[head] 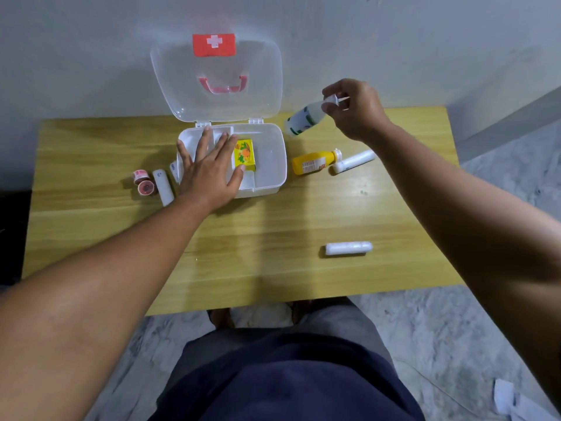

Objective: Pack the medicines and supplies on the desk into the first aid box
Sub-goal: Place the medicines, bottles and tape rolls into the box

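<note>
Biggest risk here imo: the white bottle (pixel 303 119) is only pinched by its cap end, body dangling tilted down-left, so it could swing or slip out on the way over, or the cap could pop if it's loose. The right hand (pixel 356 112) has its fingers (pixel 329 95) pressed together around that cap, upper right of centre, with the bottle just beside the right rim of the box (pixel 274 153) and off the surface (pixel 258 238). The other snag is the left hand (pixel 209 168), which lies flat with fingers spread over the left half of the open box and isn't holding anything, so it covers a good bit of the room in there; the bottle will probably have to go in the free right part next to the yellow carton (pixel 245 154). The lid (pixel 218 80) stands up at the back and could get knocked. Not packed yet: orange bottle (pixel 314 162) and a white roll (pixel 353 161) right of the box, another roll (pixel 348 248) lower right, a white tube (pixel 163 186) and tape rolls (pixel 143 182) to the left.
</note>
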